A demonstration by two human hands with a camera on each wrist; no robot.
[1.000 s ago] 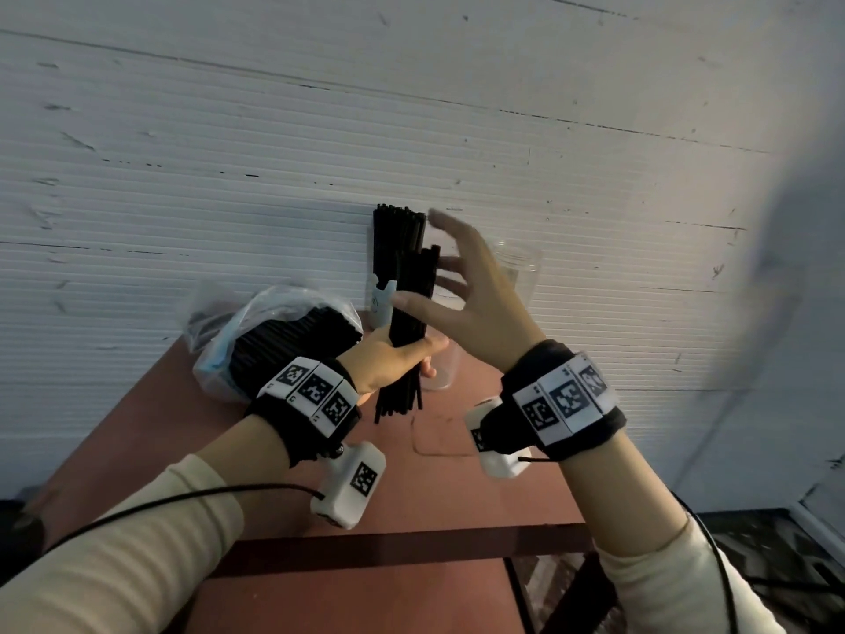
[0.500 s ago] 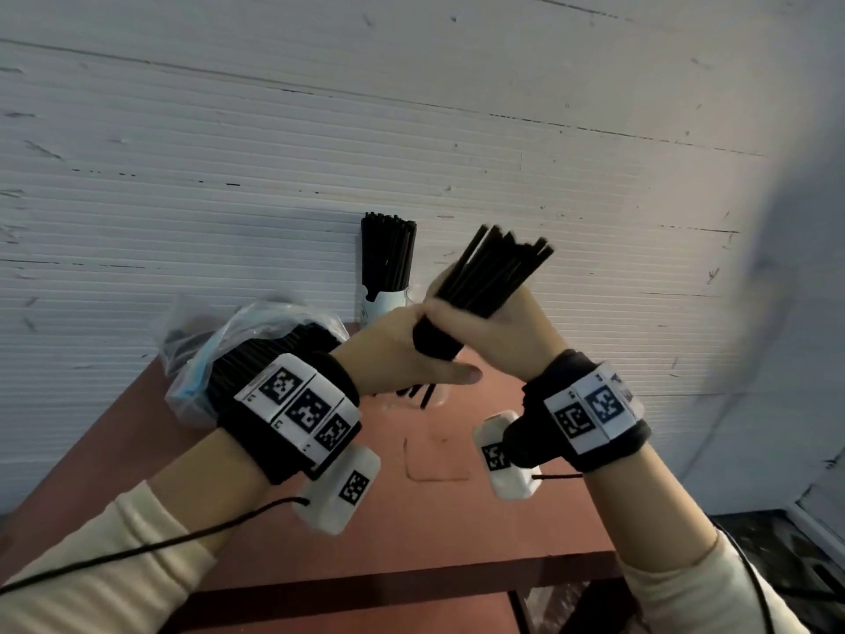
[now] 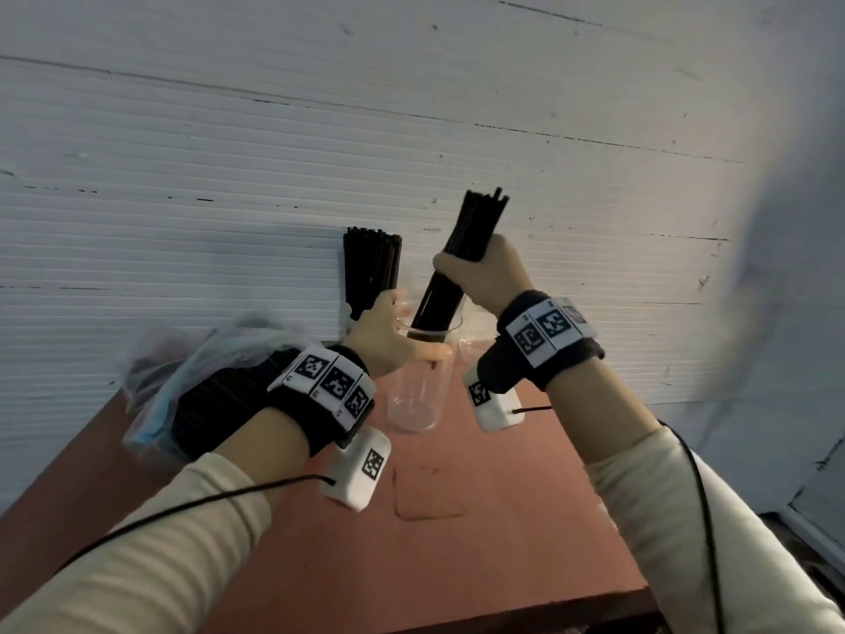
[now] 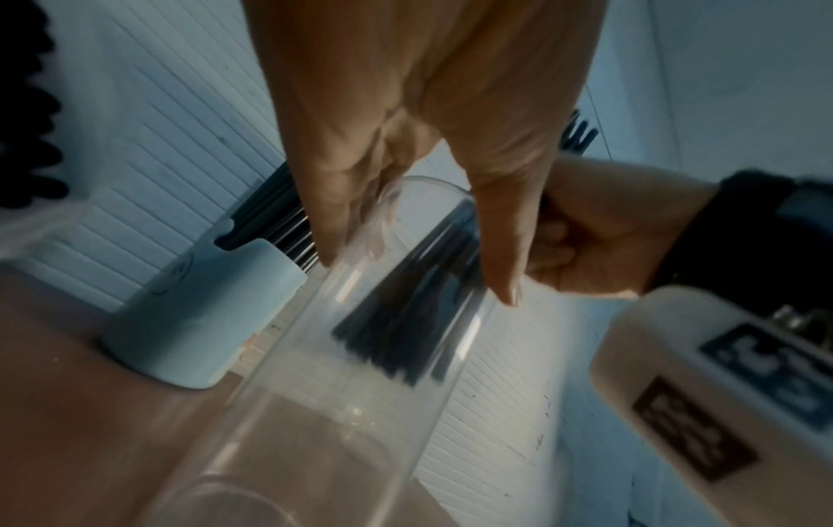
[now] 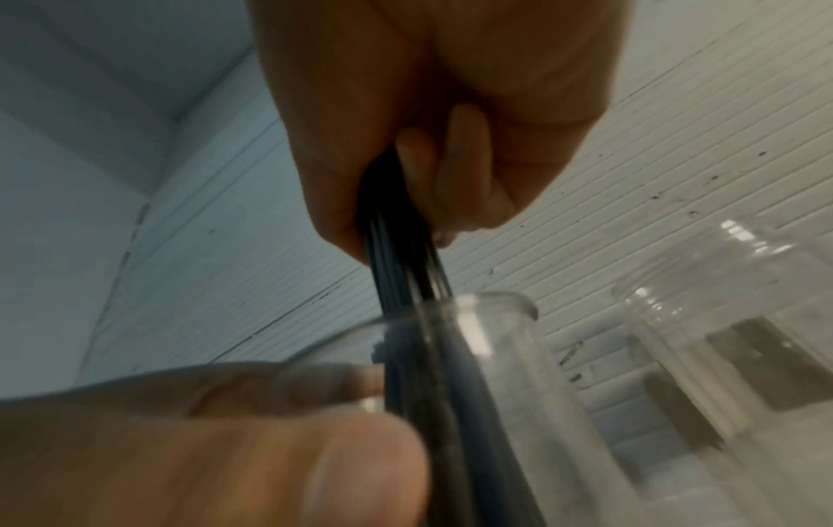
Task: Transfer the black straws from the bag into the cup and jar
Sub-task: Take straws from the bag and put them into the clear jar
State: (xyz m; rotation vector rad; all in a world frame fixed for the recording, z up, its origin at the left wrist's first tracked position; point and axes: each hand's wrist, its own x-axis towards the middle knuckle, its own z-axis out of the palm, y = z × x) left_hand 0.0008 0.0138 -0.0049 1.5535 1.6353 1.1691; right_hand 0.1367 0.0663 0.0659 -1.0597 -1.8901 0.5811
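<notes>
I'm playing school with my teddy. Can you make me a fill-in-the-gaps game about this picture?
1. The right hand grips a bundle of black plastic straws, and their lower ends are inside the clear tall ____.
2. The left hand steadies the clear tall cup near its ____.
3. The pale blue holder by the white wall is already full of ____.
4. The crinkly plastic bag of straws lies on the ____ side of the reddish-brown table.

Missing words: cup; rim; straws; left

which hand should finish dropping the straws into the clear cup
Right. The right hand already grips the straw bundle, its lower ends inside the clear cup. The left hand holds the cup's rim, steadying it.
</notes>
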